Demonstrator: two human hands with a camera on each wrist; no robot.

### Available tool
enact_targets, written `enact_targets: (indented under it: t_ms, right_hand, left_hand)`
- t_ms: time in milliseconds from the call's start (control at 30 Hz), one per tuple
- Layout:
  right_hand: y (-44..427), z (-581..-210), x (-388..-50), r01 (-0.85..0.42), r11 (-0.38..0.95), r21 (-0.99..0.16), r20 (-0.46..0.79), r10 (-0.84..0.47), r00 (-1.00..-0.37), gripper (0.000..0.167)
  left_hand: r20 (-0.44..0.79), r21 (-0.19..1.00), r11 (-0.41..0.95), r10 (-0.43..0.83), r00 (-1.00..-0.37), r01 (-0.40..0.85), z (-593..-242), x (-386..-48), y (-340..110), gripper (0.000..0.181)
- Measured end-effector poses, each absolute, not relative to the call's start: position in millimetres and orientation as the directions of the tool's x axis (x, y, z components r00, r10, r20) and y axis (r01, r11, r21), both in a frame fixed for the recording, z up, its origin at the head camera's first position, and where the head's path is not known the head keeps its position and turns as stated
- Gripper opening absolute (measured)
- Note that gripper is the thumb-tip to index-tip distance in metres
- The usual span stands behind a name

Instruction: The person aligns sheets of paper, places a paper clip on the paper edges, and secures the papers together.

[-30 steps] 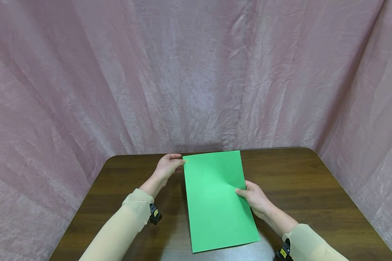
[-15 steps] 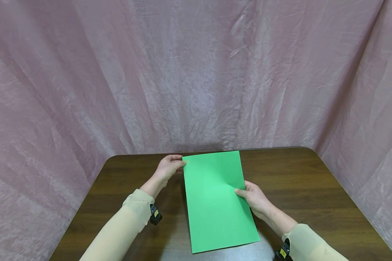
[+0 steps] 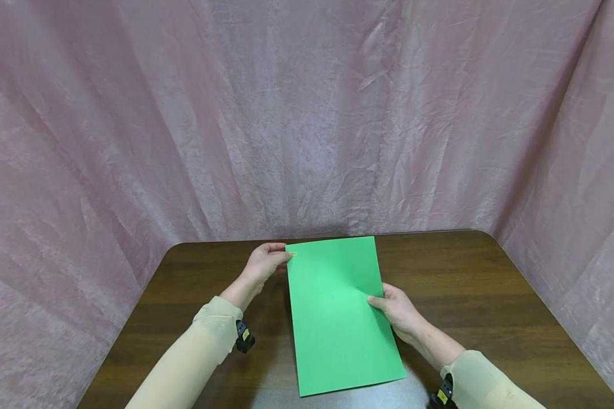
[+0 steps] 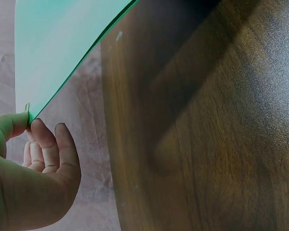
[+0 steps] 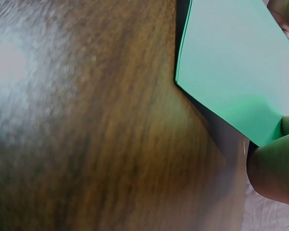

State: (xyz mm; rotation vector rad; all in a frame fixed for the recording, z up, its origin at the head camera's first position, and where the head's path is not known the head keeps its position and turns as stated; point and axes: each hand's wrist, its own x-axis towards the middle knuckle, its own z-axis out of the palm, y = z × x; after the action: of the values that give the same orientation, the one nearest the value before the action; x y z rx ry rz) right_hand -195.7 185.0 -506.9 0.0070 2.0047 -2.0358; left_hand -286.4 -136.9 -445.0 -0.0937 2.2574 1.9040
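Observation:
A tall green sheet of paper [image 3: 340, 324] is held up at a slant over the table; its edge in the left wrist view shows more than one layer. At its upper left corner sits a small yellowish paper clip [image 3: 294, 254], also seen as a thin loop [image 4: 27, 107] in the left wrist view. My left hand [image 3: 262, 266] pinches the clip and that corner between thumb and index finger, its other fingers loosely bent. My right hand [image 3: 403, 311] grips the paper's right edge, thumb [image 5: 274, 166] on the front face, fingers behind, mostly hidden.
A dark brown wooden table [image 3: 491, 307] with rounded far corners lies beneath the paper. Pink curtains [image 3: 307, 113] hang behind it and along both sides. Black bands [image 3: 244, 336] are worn on both wrists.
The left thumb and paper clip have shifted very slightly inward and down at the corner. The paper has drifted a touch leftward; my right hand keeps its grip.

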Motion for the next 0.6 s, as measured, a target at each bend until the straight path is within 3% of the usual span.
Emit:
enact_targets:
  t_ms: [600]
  right_hand:
    - [182.8,-505.8,-194.3,0.211,-0.006,-0.978,-0.206,-0.184,-0.961,0.044]
  left_hand:
    - [-0.139,0.984,0.123,0.070,-0.988,-0.130,-449.5,-288.4,-136.8,0.047]
